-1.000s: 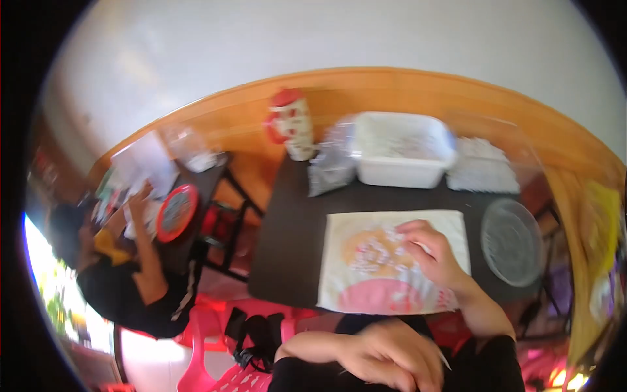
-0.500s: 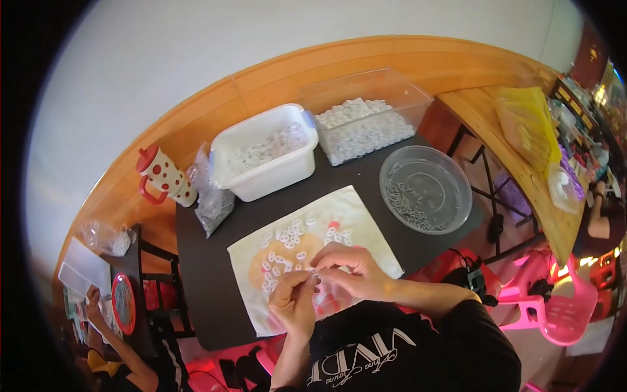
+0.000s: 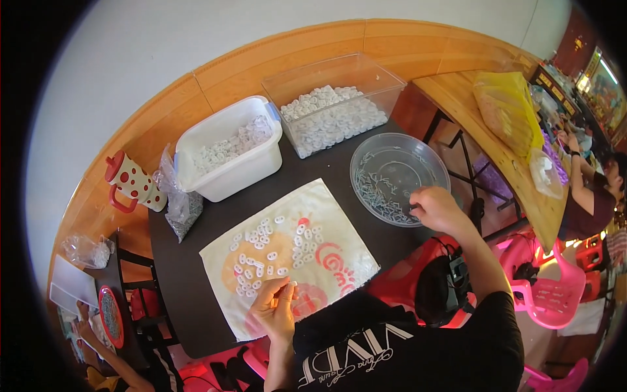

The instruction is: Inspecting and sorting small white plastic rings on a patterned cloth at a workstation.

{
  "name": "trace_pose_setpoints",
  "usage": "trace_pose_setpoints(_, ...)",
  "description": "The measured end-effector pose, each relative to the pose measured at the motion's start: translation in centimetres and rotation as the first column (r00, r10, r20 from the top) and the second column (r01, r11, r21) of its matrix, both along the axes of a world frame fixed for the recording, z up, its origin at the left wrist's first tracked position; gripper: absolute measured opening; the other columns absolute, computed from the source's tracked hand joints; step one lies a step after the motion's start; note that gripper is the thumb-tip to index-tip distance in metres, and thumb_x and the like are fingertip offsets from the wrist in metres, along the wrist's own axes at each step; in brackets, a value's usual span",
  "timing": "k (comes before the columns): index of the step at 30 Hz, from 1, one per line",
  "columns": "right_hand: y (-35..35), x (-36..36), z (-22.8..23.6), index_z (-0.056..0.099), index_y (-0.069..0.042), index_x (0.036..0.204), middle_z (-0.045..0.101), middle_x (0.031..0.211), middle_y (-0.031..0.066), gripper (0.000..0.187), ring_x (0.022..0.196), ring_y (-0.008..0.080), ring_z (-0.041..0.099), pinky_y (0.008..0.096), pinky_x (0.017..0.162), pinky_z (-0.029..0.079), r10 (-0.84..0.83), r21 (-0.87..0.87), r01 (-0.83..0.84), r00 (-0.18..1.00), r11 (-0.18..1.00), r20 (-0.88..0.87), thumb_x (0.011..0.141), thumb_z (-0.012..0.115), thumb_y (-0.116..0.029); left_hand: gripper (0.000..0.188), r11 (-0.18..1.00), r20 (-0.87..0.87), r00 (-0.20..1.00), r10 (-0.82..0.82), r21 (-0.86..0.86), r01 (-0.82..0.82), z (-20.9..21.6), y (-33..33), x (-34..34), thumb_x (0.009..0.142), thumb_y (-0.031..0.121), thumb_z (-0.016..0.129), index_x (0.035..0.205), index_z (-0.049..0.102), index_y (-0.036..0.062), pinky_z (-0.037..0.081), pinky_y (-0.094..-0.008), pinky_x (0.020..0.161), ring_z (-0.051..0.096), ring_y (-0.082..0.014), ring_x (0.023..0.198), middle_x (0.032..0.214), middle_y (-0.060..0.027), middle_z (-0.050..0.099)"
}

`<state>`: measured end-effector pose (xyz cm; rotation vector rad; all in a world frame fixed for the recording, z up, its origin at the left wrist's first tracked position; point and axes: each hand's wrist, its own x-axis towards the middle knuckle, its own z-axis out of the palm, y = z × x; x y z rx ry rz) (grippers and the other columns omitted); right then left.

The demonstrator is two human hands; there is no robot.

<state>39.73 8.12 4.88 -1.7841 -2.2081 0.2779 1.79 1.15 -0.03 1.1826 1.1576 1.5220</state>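
Observation:
My left hand [image 3: 274, 312] pinches a small white plastic piece [image 3: 293, 283] between thumb and fingertips, above the near edge of a pale printed cloth [image 3: 326, 212]. My right hand [image 3: 436, 206] is at the near right rim of a round clear tub [image 3: 408, 160], its fingers bent together inside. Whatever those fingers hold, if anything, is hidden. Thin grey metal screws [image 3: 385, 201] lie along the tub's left and near side. Small white oval pieces with two holes [image 3: 261, 232] are scattered over the cloth in loose groups.
Behind the cloth stand a white bin [image 3: 238, 171] of small white parts and a clear box [image 3: 392, 98] of white pieces. A bag of screws [image 3: 183, 212] and a dotted tumbler [image 3: 136, 181] are at left. Pink chairs [image 3: 552, 287] stand right; other people sit at both sides.
My right hand has left my left hand and moved right into the tub. The left hand stays over the cloth with its white piece. The view has shifted right.

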Motion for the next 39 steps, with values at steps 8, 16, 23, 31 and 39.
trace_pose_setpoints(8, 1.3, -1.8, -0.8, 0.063, 0.001, 0.083, 0.065, 0.087, 0.0227, 0.015, 0.084, 0.0418, 0.064, 0.0503, 0.074, 0.050, 0.025, -0.012, -0.023, 0.953, 1.000, 0.303, 0.069, 0.061, 0.002, 0.017, 1.000, -0.002, 1.000, 0.011, 0.007, -0.011, -0.5, -0.2, -0.3, 0.088, -0.011, 0.063, 0.103, 0.068, -0.0060, 0.052, -0.0239, 0.063, 0.064, -0.0134, 0.073, 0.088, -0.0094, 0.065)
trace_pose_setpoints(16, 1.6, -0.7, -0.6, 0.060, 0.001, 0.084, 0.062, 0.085, 0.0200, 0.013, 0.080, 0.0370, 0.063, 0.0423, 0.070, 0.050, 0.104, 0.132, -0.112, 0.992, 0.985, 0.073, 0.072, 0.059, 0.006, 0.016, 1.000, -0.006, 1.000, 0.000, -0.021, 0.000, -0.4, -0.3, -0.9, 0.088, -0.010, 0.062, 0.103, 0.067, -0.0065, 0.050, -0.0234, 0.066, 0.063, -0.0146, 0.072, 0.092, -0.0109, 0.065)
trace_pose_setpoints(23, 0.2, -12.9, 0.4, 0.060, 0.000, 0.090, 0.057, 0.087, 0.0056, 0.015, 0.076, 0.0115, 0.055, 0.0240, 0.068, 0.044, 0.269, 0.084, -0.297, 0.662, 0.951, -0.700, 0.082, 0.057, 0.012, 0.018, 0.998, 0.098, 0.993, -0.059, -0.005, 0.060, -1.8, -0.2, -1.2, 0.089, -0.011, 0.062, 0.106, 0.067, -0.0049, 0.051, -0.0239, 0.067, 0.063, -0.0135, 0.075, 0.095, -0.0095, 0.065)
trace_pose_setpoints(31, -0.9, -22.6, -1.4, 0.057, 0.001, 0.097, 0.058, 0.089, 0.0078, 0.011, 0.080, 0.0164, 0.059, 0.0275, 0.072, 0.047, 0.381, 0.028, -0.586, 0.489, 0.810, -0.785, 0.089, 0.056, 0.008, 0.027, 0.997, 0.113, 0.992, -0.050, -0.048, 0.055, -1.4, -0.6, -1.0, 0.090, -0.012, 0.060, 0.115, 0.065, -0.0025, 0.053, -0.0239, 0.077, 0.064, -0.0110, 0.085, 0.101, -0.0060, 0.065)
trace_pose_setpoints(39, -0.9, -22.9, -1.3, 0.059, -0.001, 0.091, 0.062, 0.086, 0.0076, 0.006, 0.078, 0.0177, 0.063, 0.0274, 0.072, 0.048, 0.346, -0.035, -0.560, 0.559, 0.828, -0.754, 0.087, 0.062, 0.001, 0.030, 0.996, 0.080, 0.993, -0.085, 0.000, 0.085, -1.1, -0.7, -1.3, 0.089, -0.013, 0.060, 0.116, 0.064, -0.0023, 0.052, -0.0235, 0.081, 0.063, -0.0110, 0.092, 0.104, -0.0063, 0.064)
